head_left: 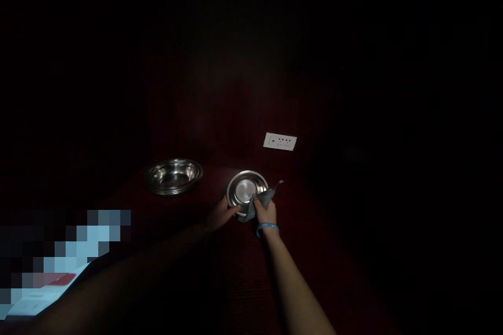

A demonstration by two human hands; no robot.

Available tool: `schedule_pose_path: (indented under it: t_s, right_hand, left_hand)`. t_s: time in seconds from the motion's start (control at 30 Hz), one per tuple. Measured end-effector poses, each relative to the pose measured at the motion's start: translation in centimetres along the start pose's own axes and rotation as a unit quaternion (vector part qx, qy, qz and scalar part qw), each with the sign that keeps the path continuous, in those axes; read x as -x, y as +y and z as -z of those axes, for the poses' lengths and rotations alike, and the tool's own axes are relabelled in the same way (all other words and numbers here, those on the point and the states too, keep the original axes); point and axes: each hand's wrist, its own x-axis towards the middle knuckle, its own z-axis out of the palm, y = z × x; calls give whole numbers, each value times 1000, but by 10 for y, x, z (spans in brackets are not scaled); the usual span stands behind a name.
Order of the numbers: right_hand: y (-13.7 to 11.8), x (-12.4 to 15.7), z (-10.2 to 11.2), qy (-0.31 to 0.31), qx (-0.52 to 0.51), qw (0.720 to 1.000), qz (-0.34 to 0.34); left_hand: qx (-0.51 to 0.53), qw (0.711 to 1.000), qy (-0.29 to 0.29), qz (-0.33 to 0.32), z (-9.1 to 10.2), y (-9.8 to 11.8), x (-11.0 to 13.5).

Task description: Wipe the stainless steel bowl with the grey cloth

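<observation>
A shiny steel bowl point(245, 190) is held tilted towards me over a dark red surface. My left hand point(220, 215) grips its lower left rim, with the thumb lying over the edge. In my right hand point(266, 213) is a bunched grey-green cloth point(248, 211), which lies against the bowl's lower right rim. A thin corner of the cloth sticks out to the upper right. The fingers of both hands under the bowl are hidden. A blue wristband point(268, 229) circles my right wrist.
Several nested steel bowls point(173, 176) stand to the left on the dark red surface point(243, 272). On the wall behind is a white socket plate point(280, 141). A bright, partly pixelated screen-like patch point(39, 293) shows at lower left. Deep shadow covers the surroundings.
</observation>
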Motion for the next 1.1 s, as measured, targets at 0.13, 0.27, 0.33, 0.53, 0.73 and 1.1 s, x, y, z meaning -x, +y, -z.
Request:
schedule_pose_path:
  t_s: [0.13, 0.27, 0.33, 0.53, 0.73, 1.1]
  right_hand:
    - [-4, 1, 1, 4, 15, 1000, 0]
    - [-7, 2, 2, 0, 27, 1000, 2]
    - [-7, 3, 2, -3, 25, 1000, 2]
    - [-5, 2, 2, -1, 23, 1000, 4]
    - [-6, 2, 3, 0, 19, 1000, 9]
    - [-11, 5, 3, 0, 32, 999, 14]
  left_hand:
    - [22, 999, 12, 32, 0, 3, 0]
    - [19, 998, 30, 59, -1, 8, 1]
    - [19, 997, 31, 69, -1, 10, 1]
    - [5, 997, 33, 72, -2, 11, 2]
    - [-3, 997, 26, 66, -1, 6, 0]
    - [44, 995, 54, 72, -2, 8, -3]
